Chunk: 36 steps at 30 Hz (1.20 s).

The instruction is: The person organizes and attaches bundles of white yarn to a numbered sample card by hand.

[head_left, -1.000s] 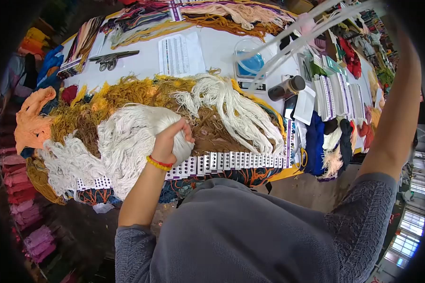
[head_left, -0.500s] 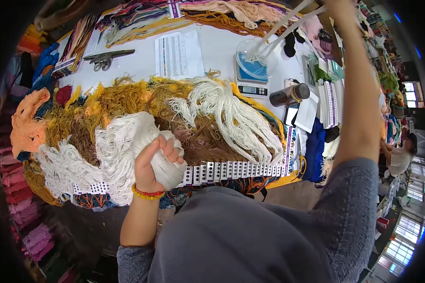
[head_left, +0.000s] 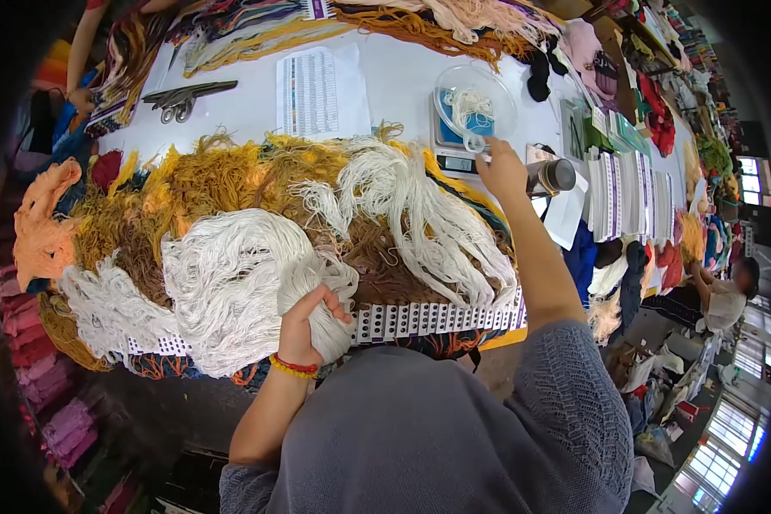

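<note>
Table (head_left: pixel 394 77): yarn piles are crowding it.
Left hand (head_left: pixel 304 330): you are gripping the white skein (head_left: pixel 231 274), steadying it.
Right hand (head_left: pixel 501 167): grip unclear; you are reaching beside the scale bowl (head_left: pixel 475 103).

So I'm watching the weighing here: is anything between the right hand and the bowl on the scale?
Nothing visible. The right hand sits just beside the clear bowl on the scale, holding a white strand that runs into it.
</note>
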Tool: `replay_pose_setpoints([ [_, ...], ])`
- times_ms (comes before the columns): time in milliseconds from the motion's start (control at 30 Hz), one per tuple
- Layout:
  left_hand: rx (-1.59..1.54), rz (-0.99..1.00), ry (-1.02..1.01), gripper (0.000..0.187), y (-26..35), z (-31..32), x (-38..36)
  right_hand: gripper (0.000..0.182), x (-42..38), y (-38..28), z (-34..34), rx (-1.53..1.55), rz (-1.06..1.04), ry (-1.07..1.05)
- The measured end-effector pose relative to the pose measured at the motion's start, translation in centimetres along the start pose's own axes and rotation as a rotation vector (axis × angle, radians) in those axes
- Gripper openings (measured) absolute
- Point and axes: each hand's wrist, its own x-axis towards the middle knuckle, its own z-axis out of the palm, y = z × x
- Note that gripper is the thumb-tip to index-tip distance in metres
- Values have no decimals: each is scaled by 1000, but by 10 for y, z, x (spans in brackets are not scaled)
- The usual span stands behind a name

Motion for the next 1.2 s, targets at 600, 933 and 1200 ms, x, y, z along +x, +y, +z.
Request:
replay_pose_setpoints([
  [600, 71, 12, 13, 17, -6, 2, 10, 61, 6, 20, 16, -180, -153, 136],
  [933, 64, 32, 60, 16, -10, -2, 1, 58, 16, 19, 34, -187, -152, 110],
  [1200, 54, 41, 55, 16, -12, -10, -7, 28, 17, 21, 34, -207, -256, 202],
])
